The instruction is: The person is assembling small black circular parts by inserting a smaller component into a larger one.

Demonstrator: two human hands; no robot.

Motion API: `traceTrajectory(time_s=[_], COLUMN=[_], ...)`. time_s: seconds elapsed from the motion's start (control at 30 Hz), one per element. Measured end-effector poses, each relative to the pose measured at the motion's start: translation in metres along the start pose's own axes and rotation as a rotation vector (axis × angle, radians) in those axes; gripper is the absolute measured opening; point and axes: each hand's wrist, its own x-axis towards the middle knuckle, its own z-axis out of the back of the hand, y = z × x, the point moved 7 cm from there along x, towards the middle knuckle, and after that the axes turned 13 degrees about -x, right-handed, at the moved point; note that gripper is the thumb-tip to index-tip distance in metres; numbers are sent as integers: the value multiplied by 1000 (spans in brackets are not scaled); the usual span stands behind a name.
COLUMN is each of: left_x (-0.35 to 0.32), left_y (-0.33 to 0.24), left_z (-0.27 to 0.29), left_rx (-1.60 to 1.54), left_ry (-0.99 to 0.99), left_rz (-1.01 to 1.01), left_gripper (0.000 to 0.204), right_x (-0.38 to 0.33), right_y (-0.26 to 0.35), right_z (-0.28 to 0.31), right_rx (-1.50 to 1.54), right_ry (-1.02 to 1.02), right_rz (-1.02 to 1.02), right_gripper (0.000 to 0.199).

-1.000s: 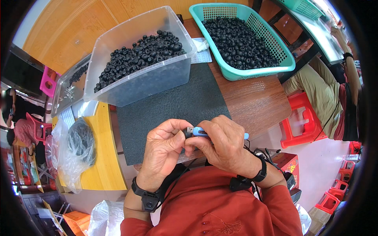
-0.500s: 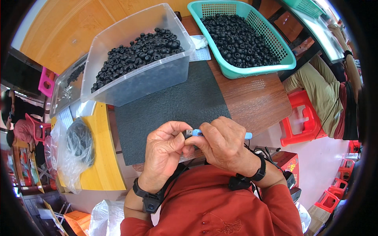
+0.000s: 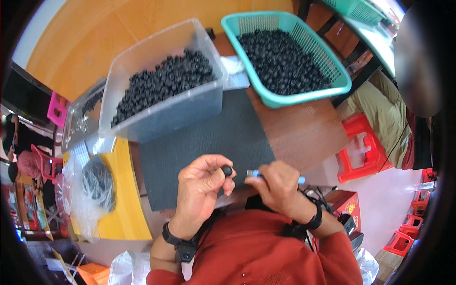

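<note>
The left hand (image 3: 202,185) pinches a black bead (image 3: 227,170); just right of it, the right hand (image 3: 280,187) grips a blue tool (image 3: 257,173), tip apart from the bead. Looks like one-bead-at-a-time tool work; bringing them together would call for a steady pinch. Beyond the hands, a clear bin (image 3: 178,105) and a green basket (image 3: 308,96) don't obstruct.
</note>
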Motion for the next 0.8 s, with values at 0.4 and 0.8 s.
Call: traceTrajectory(time_s=[0.4, 0.8], left_x=[157, 133], left_y=[-18, -155], left_z=[-115, -26], left_rx=[677, 1374], left_ry=[162, 4], left_rz=[-373, -585], left_gripper=[42, 16], right_x=[-16, -15], right_y=[5, -7], right_z=[-23, -32], right_rx=[59, 35], right_ry=[35, 149], right_rz=[-16, -76], right_gripper=[28, 26])
